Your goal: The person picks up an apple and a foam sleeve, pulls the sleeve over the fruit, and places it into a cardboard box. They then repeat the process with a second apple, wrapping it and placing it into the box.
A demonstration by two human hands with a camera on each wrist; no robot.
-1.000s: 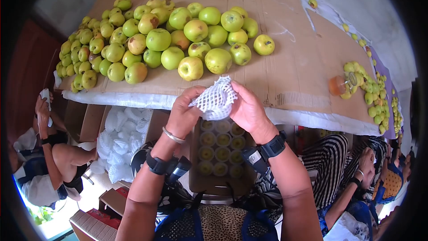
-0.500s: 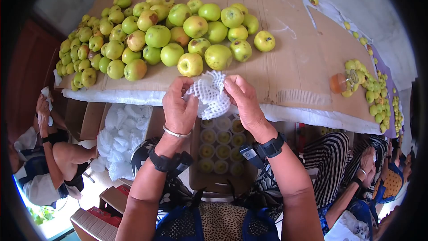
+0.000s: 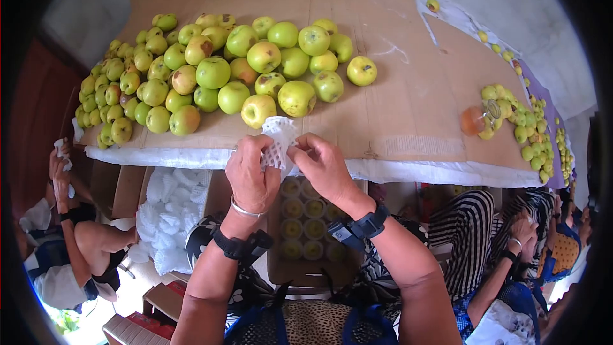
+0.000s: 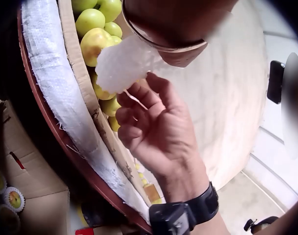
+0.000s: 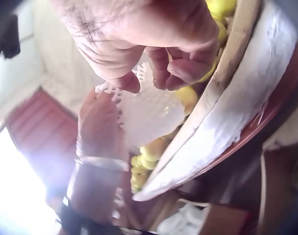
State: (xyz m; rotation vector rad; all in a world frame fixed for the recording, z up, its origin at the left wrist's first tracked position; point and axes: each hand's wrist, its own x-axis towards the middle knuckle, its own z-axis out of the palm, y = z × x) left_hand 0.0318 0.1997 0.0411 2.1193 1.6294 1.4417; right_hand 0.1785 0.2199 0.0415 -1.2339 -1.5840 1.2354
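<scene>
A white foam fruit net (image 3: 278, 134) stands up between the two hands at the table's near edge, just in front of the apple pile. My left hand (image 3: 250, 176) grips its lower left side, fingers curled, a bangle at the wrist. My right hand (image 3: 324, 169) pinches the net's lower right edge with thumb and fingertips. In the left wrist view the foam net (image 4: 124, 63) looks flattened, with the right hand's fingertips at its edge. Green-yellow apples (image 3: 258, 111), some with brown spots, lie right behind it.
Cardboard (image 3: 408, 108) covers the table, with white padding (image 3: 434, 172) along its near edge. Below stands a carton (image 3: 300, 275) of netted apples; to its left, a box holds more foam nets (image 3: 169, 211). A jar (image 3: 472, 120) stands at right. Other people sit on both sides.
The net has gone from bunched and rounded to a narrower, upright shape. Both hands have shifted slightly left, and the right hand's fingers have curled in at its lower edge.
</scene>
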